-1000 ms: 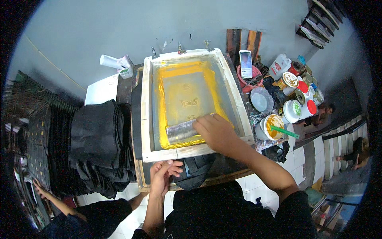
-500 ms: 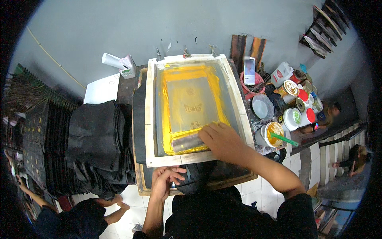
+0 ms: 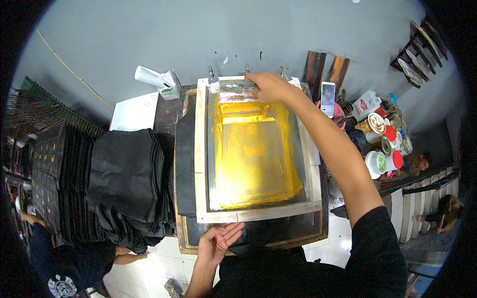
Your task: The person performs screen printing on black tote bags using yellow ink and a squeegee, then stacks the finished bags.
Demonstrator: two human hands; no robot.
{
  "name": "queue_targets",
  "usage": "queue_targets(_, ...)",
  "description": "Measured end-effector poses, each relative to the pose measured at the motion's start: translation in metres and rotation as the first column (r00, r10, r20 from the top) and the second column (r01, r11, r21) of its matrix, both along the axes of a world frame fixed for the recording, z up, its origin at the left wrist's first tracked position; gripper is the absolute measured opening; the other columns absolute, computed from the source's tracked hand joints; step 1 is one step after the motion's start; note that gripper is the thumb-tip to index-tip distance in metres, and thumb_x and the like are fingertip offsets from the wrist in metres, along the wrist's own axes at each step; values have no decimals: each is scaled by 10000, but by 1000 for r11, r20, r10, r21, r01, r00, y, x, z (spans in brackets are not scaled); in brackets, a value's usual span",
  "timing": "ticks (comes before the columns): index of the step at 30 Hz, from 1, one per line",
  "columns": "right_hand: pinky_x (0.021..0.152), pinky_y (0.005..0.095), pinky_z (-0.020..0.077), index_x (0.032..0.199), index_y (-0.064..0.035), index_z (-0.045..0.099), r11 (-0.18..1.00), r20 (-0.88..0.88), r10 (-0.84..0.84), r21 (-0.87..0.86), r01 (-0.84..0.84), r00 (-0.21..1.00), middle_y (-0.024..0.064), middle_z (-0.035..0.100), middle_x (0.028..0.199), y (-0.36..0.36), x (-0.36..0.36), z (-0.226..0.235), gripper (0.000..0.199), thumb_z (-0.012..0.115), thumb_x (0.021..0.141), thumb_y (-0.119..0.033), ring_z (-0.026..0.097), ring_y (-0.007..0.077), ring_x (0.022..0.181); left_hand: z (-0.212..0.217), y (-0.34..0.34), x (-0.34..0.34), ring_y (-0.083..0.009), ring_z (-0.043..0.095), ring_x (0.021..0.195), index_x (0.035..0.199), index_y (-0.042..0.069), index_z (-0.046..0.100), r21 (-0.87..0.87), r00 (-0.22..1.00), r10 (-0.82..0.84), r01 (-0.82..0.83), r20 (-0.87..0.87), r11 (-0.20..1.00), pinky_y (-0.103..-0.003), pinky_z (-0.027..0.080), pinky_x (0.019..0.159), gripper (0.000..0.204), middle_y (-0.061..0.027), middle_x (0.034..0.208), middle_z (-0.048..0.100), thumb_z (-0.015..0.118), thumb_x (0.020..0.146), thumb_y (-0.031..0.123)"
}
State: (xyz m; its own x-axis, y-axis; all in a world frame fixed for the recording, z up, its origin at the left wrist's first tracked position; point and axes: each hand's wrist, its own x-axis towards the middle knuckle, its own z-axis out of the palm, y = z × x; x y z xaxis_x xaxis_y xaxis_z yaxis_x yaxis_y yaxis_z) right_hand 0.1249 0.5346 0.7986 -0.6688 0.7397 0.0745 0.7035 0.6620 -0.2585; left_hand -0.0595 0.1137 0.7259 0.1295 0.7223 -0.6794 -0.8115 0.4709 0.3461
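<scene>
A wooden screen-printing frame (image 3: 200, 164) lies flat on the table, its mesh (image 3: 253, 159) coated in yellow ink. My right hand (image 3: 271, 85) reaches to the far end of the screen and grips a metal squeegee (image 3: 234, 91) that lies across the mesh there. My left hand (image 3: 218, 242) rests open, palm up, at the near edge of the table just below the frame. Black cloth (image 3: 186, 149) lies under the frame.
A stack of black fabric (image 3: 126, 174) sits left of the frame, white paper (image 3: 133, 113) behind it. Ink tubs and jars (image 3: 385, 144) and a phone (image 3: 328, 97) crowd the right side. Another person (image 3: 64, 258) crouches at lower left. Stairs (image 3: 427, 208) run at right.
My right hand has pushed the squeegee from the near end of the screen to the far end, spreading yellow ink. My left hand has opened at the table's near edge.
</scene>
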Motion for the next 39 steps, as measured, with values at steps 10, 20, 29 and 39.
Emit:
queue_targets(10, 867, 497, 532, 1083, -48, 615, 986, 55, -65, 158, 55, 996, 164, 712, 1080, -37, -8, -19, 345, 732, 871, -294, 690, 374, 1009, 55, 99, -23, -264, 732, 947, 1163, 23, 705, 295, 523, -69, 579, -849, 760, -342, 574, 856, 226, -157, 1062, 752, 607, 990, 132)
queue_targets(20, 779, 495, 535, 1024, -56, 558, 980, -9, 1, 200, 1, 1000, 142, 689, 1024, -97, 12, -29, 312, 713, 881, -286, 686, 356, 961, 46, 277, -24, -366, 626, 1074, 1078, 2, 724, 47, -286, 438, 792, -853, 609, -455, 377, 1033, 300, -197, 1049, 709, 772, 834, 168)
queue_targets(29, 748, 487, 531, 996, -62, 551, 994, -22, -2, 109, 5, 1000, 125, 668, 950, -173, 17, -29, 291, 718, 866, -263, 679, 344, 902, 43, 198, -24, -333, 635, 1008, 1056, 5, 718, 42, -260, 427, 814, -866, 580, -447, 338, 1048, 292, -165, 990, 706, 769, 860, 214)
queue_targets(39, 715, 383, 519, 1006, -59, 612, 957, -48, 68, 285, -52, 997, 82, 642, 918, -294, 37, -40, 257, 668, 778, -164, 657, 257, 838, 39, 75, -8, -303, 625, 1159, 1120, 17, 713, 42, -213, 395, 836, -894, 547, -488, 315, 1087, 345, -135, 1100, 727, 789, 837, 199)
